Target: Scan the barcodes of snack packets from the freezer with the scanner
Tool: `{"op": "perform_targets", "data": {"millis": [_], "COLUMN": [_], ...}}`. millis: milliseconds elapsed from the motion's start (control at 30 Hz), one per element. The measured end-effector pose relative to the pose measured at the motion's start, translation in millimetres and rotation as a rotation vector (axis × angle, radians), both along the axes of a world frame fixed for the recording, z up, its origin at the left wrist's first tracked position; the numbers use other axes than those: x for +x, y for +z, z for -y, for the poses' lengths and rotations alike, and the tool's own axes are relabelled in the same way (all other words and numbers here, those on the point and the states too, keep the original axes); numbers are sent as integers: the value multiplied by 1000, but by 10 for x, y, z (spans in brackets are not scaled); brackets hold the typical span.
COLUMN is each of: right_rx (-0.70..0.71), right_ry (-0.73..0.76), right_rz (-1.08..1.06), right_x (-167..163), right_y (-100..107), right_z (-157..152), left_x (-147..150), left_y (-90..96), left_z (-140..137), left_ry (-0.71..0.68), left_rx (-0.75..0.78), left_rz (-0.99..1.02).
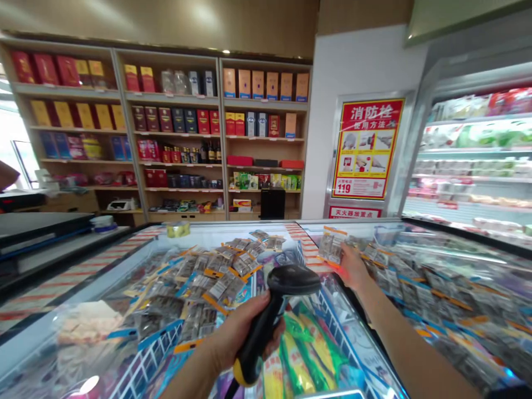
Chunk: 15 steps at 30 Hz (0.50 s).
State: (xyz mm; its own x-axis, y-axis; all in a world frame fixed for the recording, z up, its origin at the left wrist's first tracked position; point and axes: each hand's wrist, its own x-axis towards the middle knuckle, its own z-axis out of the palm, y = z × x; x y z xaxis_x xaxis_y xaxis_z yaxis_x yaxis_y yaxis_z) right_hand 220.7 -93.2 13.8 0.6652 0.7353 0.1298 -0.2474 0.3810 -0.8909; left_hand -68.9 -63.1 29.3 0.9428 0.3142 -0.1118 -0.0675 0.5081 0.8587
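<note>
My left hand [245,327] is wrapped round the handle of a black barcode scanner [266,316] with a yellow-tipped base, its head pointing right. My right hand [351,266] grips the edge of a small clear packet [331,245] with an orange border and grey-brown contents. A red glow falls by the fingers of that hand, close under the packet. Many similar packets [220,266] lie heaped on the freezer glass to the left. More packets [419,282] are spread over the glass to the right.
Below the scanner, green and yellow bags [299,349] lie inside the chest freezer beside a white wire divider [336,327]. A yellow tape roll [178,229] sits at the far edge. Wooden shelves [178,133] hold boxes behind; a lit refrigerated cabinet [474,149] stands right.
</note>
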Motion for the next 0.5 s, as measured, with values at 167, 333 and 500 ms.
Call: {"op": "perform_targets", "data": {"millis": [167,333,500], "right_rx": [-47,-80,-61], "right_ry": [9,-16,-26], "right_rz": [-141,-147,-168], "right_x": [50,41,33], "right_y": [24,75,86], "right_z": [15,71,73], "left_x": [37,16,-3], "left_y": [-30,17,76], "left_z": [54,60,-22], "left_ry": [37,64,104], "left_rx": [66,66,18], "left_rz": [-28,-65,-55]}}
